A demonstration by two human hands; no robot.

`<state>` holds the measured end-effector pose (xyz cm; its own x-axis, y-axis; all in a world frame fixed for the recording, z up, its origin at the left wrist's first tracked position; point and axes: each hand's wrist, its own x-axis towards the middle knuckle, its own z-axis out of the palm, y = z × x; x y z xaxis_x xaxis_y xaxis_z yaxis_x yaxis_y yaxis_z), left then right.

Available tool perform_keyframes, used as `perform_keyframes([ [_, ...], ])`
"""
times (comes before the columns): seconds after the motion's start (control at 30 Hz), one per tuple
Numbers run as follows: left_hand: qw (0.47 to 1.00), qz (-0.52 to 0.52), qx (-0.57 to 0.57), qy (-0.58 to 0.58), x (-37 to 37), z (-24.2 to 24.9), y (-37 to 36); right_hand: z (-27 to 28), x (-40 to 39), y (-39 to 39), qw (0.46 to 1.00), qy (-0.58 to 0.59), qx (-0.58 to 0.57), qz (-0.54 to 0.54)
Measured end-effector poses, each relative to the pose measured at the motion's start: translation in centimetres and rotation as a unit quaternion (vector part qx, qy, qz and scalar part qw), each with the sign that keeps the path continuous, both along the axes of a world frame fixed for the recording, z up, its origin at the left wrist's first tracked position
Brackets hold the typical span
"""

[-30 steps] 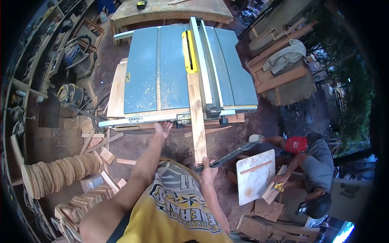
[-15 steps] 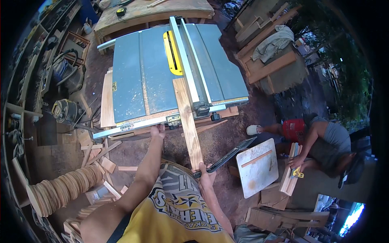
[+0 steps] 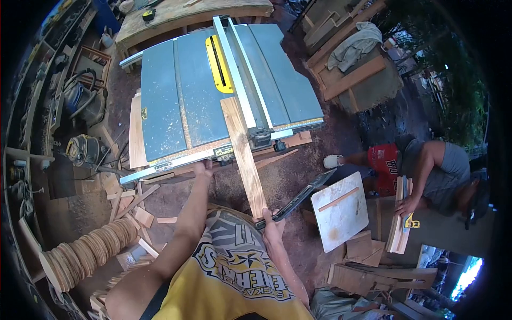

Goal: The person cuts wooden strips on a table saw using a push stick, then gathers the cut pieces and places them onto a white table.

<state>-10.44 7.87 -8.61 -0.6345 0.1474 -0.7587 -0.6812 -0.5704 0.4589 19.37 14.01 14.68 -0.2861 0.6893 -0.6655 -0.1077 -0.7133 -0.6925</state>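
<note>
A long wooden board point(image 3: 243, 152) lies partly on the grey table saw point(image 3: 160, 106), its far end just short of the yellow insert point(image 3: 218, 64) and beside the metal fence point(image 3: 234, 74). Its near end is in my right hand point(image 3: 273, 226), whose fingers are closed round the board and a black push stick point(image 3: 301, 197). My left hand point(image 3: 203, 169) is at the front rail of the saw, below the table edge; its fingers are mostly hidden there.
At the right, a seated person point(image 3: 426, 170) holds wood pieces point(image 3: 398, 229) beside a white board point(image 3: 341, 210). A stack of wooden discs point(image 3: 88, 248) and offcuts point(image 3: 144, 216) lie at the left. Behind the saw stands a workbench point(image 3: 192, 20).
The view has shifted slightly. The board and my hands hold nearly the same places at the saw. The seated person's hand and wood pieces appear farther right.
</note>
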Motion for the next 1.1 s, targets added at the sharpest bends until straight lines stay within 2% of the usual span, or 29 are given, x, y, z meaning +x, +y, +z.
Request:
perform_keyframes([
  [0.03,0.995,-0.063,0.016,0.069,1.2,0.8,-1.0,-0.2,0.0,0.0,1.000,-0.005,0.001,0.000],
  [0.1,0.947,-0.222,-0.102,0.208,4.6,3.7,-1.5,-0.6,0.3,0.2,1.000,-0.013,0.006,-0.002],
  [0.13,0.880,-0.311,-0.233,0.274,7.2,11.9,-0.4,-0.6,0.2,0.6,1.000,-0.014,0.016,0.000],
  [0.17,0.771,-0.342,-0.270,0.464,8.8,17.8,-1.0,-0.5,0.3,0.6,1.000,-0.016,0.023,0.001],
  [0.2,0.624,-0.356,-0.293,0.631,9.7,22.0,-1.5,-0.6,0.3,0.4,0.999,-0.017,0.028,0.003],
  [0.3,0.581,-0.280,-0.386,0.659,5.6,27.3,3.9,-2.1,0.8,0.3,1.000,-0.015,0.027,0.005],
  [0.37,0.514,-0.304,-0.447,0.666,0.6,23.6,8.3,-2.1,0.7,-0.2,1.000,-0.014,0.019,0.008],
  [0.43,0.477,-0.352,-0.461,0.661,-0.7,21.2,10.9,-1.6,0.6,0.4,1.000,-0.009,0.011,0.027],
  [0.53,0.467,-0.334,-0.425,0.700,-1.1,19.8,11.5,-0.9,0.5,0.4,0.999,0.021,0.022,0.019],
  [0.57,0.464,-0.336,-0.435,0.694,-0.9,19.9,11.4,-0.3,0.4,0.6,1.000,0.006,-0.014,0.025],
  [0.67,0.492,-0.371,-0.431,0.659,-0.9,20.8,11.3,-1.3,0.8,0.9,1.000,0.003,-0.019,0.023],
  [0.7,0.470,-0.384,-0.414,0.679,-1.6,21.1,10.9,-0.2,0.4,1.0,0.999,0.001,-0.029,0.018],
  [0.8,0.498,-0.416,-0.412,0.640,-2.0,21.4,9.9,-0.9,0.7,1.2,0.999,0.003,-0.033,0.039],
  [1.0,0.509,-0.435,-0.399,0.627,-1.4,23.7,8.8,-0.7,0.6,0.6,0.999,0.027,-0.024,0.021],
  [1.03,0.477,-0.347,-0.413,0.694,-0.2,23.0,8.3,-0.8,0.5,0.6,0.999,0.023,-0.026,0.023],
  [1.1,0.543,-0.249,-0.370,0.711,4.0,22.0,5.5,-1.2,0.5,0.7,1.000,0.010,-0.013,0.016],
])
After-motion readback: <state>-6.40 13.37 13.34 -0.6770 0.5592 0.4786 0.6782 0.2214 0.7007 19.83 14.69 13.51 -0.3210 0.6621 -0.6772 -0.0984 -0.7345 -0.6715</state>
